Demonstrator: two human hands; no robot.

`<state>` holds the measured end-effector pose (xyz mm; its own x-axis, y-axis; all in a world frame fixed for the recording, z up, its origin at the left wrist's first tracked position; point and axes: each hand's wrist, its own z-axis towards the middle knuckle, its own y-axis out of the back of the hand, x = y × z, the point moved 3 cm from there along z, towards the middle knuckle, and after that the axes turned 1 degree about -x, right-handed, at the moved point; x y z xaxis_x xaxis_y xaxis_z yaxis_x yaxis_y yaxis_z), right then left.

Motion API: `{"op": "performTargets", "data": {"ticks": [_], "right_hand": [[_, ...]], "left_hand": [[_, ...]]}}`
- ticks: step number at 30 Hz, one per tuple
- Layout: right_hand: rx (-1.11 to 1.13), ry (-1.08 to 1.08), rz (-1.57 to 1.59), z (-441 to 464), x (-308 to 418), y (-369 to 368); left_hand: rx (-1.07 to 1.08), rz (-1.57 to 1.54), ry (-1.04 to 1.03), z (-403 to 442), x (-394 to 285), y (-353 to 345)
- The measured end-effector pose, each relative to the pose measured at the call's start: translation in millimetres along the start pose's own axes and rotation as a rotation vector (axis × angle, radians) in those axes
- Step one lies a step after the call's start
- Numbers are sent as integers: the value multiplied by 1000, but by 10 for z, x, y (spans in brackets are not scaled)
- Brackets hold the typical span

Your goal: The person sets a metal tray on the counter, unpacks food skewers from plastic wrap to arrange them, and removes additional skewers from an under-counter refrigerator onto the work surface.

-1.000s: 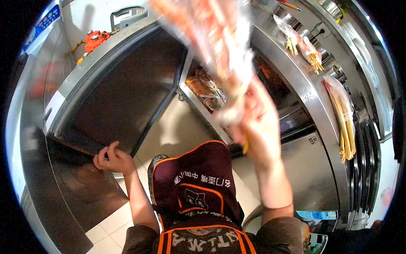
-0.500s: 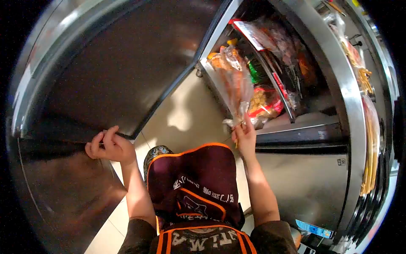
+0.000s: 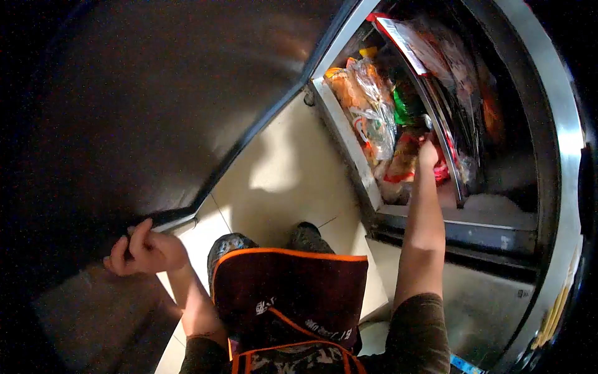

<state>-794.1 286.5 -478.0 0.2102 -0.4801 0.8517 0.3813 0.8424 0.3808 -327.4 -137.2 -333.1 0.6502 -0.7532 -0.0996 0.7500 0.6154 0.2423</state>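
Head view, read left to right. The dark door (image 3: 187, 93) stands swung wide. At its lower edge is the left grip (image 3: 146, 249), fingers loosely curled, nothing held in them; whether they bear on the door, I can't say from where I stand. Pale floor tiles (image 3: 271, 187) next, then the dark apron (image 3: 289, 283) with orange trim.

Inside the steel cabinet, along the front lip (image 3: 349, 140) of the lower compartment: orange packets (image 3: 344, 87), then crumpled clear bags (image 3: 377, 93), a green packet (image 3: 402, 106) and a red packet (image 3: 403, 156). The right grip (image 3: 428, 153) is in among these, beside the red packet and close under the shelf edge (image 3: 445, 134). Its fingertips are hidden, so clenched, loose or grasping is undetermined.

Change noted: half a second ago this grip was at the compartment front with a long clear bag; it now reaches deeper, and I can't pick that bag out (shadow and glare don't help). My reading: the work has shifted from lip to interior, with the bag's placement unconfirmed.

Further right, more bagged goods (image 3: 436, 53) lie above the shelf edge; pale sticks (image 3: 551, 321) show on the table side, far right.
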Motion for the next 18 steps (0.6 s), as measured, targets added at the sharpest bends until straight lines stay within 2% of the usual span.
{"op": "performTargets", "data": {"ticks": [2, 6, 8, 9, 10, 12, 14, 18], "right_hand": [[-40, 16, -125, 238, -157, 14], [-85, -44, -243, 323, -169, 24], [-86, -58, -256, 310, -123, 48], [-84, -62, -264, 298, -111, 62], [-84, -65, -266, 286, -85, 72], [-87, -68, -259, 250, -38, 98], [-83, -61, -255, 217, -1, 109], [-66, -51, -237, 44, 131, 219]], "left_hand": [[37, 73, -24, -59, 45, -3], [-37, -79, 26, -75, 45, -68], [-30, 26, -54, -32, -1, -50], [-57, -63, 35, -97, 49, -67], [-48, -59, 32, -90, 78, -66], [-42, 95, -117, -49, 67, -67], [-51, 60, -70, -102, 74, -62], [-49, -25, -130, -101, 131, -36]]}}
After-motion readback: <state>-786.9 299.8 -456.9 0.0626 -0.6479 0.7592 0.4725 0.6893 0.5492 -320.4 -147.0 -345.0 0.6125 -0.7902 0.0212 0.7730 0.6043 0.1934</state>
